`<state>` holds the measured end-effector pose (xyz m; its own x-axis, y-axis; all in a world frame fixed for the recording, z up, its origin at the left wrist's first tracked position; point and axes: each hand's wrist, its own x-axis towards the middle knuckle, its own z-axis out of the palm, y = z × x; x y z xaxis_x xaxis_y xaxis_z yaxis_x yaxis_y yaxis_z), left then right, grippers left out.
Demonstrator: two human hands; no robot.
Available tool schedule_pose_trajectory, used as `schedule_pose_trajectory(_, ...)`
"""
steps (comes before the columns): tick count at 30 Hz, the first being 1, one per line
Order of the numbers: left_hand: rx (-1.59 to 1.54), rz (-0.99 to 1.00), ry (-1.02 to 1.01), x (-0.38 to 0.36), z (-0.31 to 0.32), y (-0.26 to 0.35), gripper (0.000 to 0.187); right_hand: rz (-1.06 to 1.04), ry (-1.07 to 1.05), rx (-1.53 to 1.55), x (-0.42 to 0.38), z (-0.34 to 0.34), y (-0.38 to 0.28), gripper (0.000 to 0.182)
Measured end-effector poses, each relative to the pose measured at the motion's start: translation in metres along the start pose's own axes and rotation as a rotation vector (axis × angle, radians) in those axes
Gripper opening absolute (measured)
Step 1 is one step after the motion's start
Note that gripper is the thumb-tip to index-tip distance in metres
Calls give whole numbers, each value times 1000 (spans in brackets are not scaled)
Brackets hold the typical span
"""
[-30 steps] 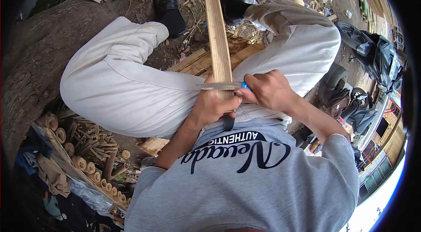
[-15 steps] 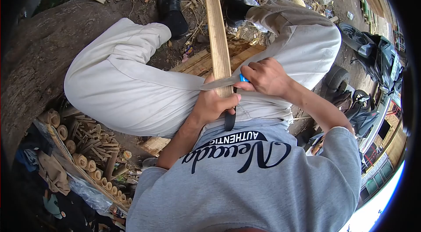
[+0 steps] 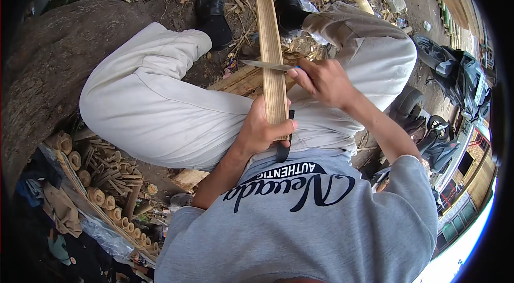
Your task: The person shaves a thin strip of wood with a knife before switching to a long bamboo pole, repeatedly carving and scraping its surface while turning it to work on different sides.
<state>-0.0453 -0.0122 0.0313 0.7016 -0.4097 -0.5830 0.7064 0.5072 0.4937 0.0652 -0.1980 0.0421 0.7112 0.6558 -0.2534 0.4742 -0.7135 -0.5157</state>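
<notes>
A long split bamboo strip (image 3: pixel 272 42) runs from my lap away between my shoes, its pale inner face up. My left hand (image 3: pixel 261 129) is closed around its near end, thumb lying across the top. In my right hand (image 3: pixel 326 84) is a knife (image 3: pixel 263 64) with a blue handle, mostly hidden by the fingers. The blade lies crosswise over the strip, a little beyond my left hand, its tip pointing left past the strip's edge. A black strap (image 3: pixel 285 150) hangs at my waist beside the strip's near end.
A thick log (image 3: pixel 59 63) lies on the left. Below it stands a rack of cut bamboo tubes (image 3: pixel 96 196) and short split pieces (image 3: pixel 120 173). Wooden planks (image 3: pixel 241 81) lie under the strip. Motorbikes (image 3: pixel 460 69) are parked at the right. Shavings and litter cover the ground.
My right hand has pushed the knife forward along the bamboo strip, away from my left hand. My left hand still grips the near end, and more of the strip's face shows there.
</notes>
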Motion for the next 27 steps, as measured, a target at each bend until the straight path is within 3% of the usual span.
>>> schedule_pose_trajectory(6,34,-19,-14,-1,2,0,44,-86,-128,21,-45,-6,-25,42)
schedule_pose_trajectory(14,116,28,-1,1,2,-6,48,-182,-76,-208,-29,3,-4,48)
schedule_pose_trajectory(16,131,17,-28,4,-3,-10,49,-320,-84,-227,-23,4,6,49)
schedule_pose_trajectory(20,116,41,-49,3,-2,-7,48,-397,-14,-221,-6,9,17,50)
schedule_pose_trajectory(22,123,12,0,1,1,-11,49,-178,-3,-300,11,12,34,43)
schedule_pose_trajectory(27,76,30,-4,1,4,-7,46,-50,190,-386,92,14,102,49)
